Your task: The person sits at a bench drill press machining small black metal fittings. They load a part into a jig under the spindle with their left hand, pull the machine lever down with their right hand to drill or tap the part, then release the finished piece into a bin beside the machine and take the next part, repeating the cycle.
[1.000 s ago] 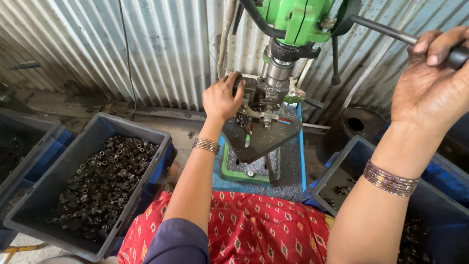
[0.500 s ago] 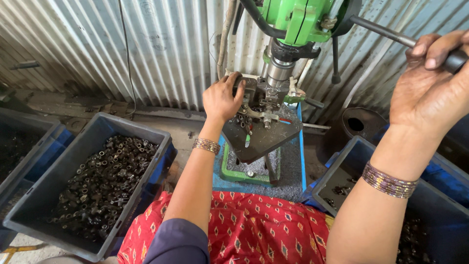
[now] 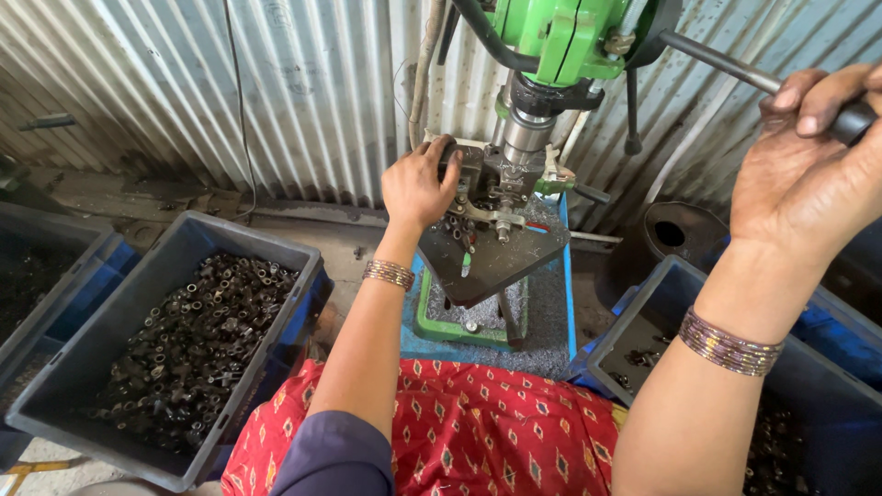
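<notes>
A green drill press (image 3: 560,37) stands in front of me, its spindle (image 3: 525,129) lowered over a metal fixture (image 3: 501,179) on the dark work table (image 3: 496,262). My left hand (image 3: 418,188) reaches up to the left side of that fixture, fingers curled on its black part. My right hand (image 3: 808,174) is raised at the upper right, wrapped around the dark knob of the feed lever (image 3: 726,64). Several small metal parts lie on the work table beside my left hand.
A dark grey bin (image 3: 64,386) of small black metal parts sits at my lower left, another blue bin (image 3: 37,266) beyond it. A blue bin (image 3: 643,312) with a few parts is at my right. Corrugated metal wall behind. Red patterned cloth covers my lap.
My right hand on the lever has shifted very slightly. The left hand stays at the fixture.
</notes>
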Motion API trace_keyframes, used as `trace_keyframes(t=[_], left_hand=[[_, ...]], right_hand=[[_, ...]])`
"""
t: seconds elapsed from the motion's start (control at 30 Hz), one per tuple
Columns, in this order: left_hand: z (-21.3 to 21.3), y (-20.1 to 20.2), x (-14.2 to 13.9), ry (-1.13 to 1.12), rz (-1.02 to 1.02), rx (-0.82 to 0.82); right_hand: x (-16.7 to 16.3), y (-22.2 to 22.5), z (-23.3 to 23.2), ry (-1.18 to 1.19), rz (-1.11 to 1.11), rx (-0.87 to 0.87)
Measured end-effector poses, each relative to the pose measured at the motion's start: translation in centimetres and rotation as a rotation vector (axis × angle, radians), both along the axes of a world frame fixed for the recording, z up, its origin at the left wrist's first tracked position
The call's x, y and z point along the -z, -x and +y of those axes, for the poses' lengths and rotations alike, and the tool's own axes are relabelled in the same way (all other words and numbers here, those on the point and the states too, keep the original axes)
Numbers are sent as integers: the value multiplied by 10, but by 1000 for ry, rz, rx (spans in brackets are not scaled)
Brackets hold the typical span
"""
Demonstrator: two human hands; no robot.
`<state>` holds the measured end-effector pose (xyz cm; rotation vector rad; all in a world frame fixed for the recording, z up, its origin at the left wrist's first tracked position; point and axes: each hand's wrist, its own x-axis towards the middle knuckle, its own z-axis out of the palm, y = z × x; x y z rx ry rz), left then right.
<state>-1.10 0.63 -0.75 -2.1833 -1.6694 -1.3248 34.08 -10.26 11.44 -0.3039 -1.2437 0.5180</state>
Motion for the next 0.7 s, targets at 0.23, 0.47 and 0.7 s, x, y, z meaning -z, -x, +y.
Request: trace_keyframes(t=[0.23,0.47,0.7], left_hand=[[0,0,0,-18,2,-3],[0,0,1,-17,-9,3],[1,0,1,-6,1,1]], right_hand=[[2,1,-1,1,3,1],[3,1,-3,2,7,1],[5,1,-5,4,10,4]])
